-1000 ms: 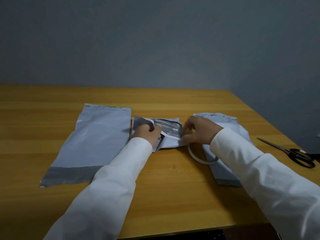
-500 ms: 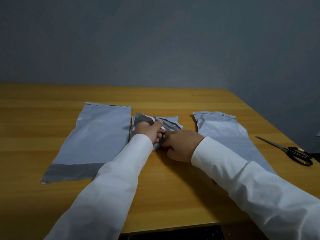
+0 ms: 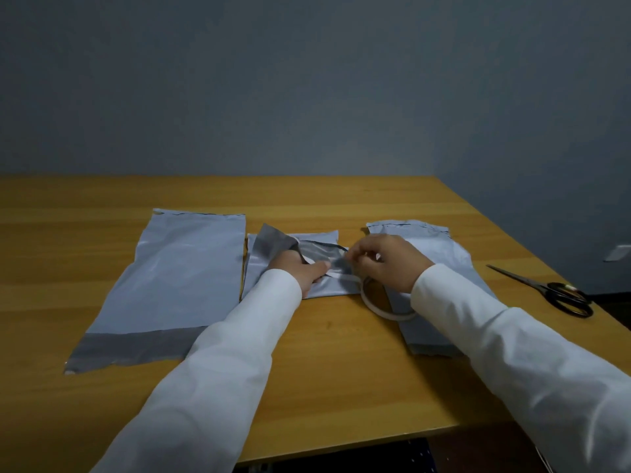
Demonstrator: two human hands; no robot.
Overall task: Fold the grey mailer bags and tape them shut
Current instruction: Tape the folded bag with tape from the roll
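Folded mailer being taped mid-table, flat mailers either side.

A grey wall (image 3: 307, 80) backs the wooden table (image 3: 324, 370). The left mailer (image 3: 177, 278) lies flat, long axis front to back, dark flap toward the near edge; the right mailer (image 3: 426, 254) lies likewise. Between them the folded mailer (image 3: 283, 264) runs crosswise, pressed by the left hand (image 3: 300, 271). The right hand (image 3: 386, 261) pinches a tape strip (image 3: 345, 276) above the tape roll (image 3: 379, 308). Scissors (image 3: 553, 291) sit near the right edge.

We find no readable text, label, brand, number or sign on the grey mailer bags (image 3: 184, 271), the scissors (image 3: 560, 294) or the surface (image 3: 341, 363).
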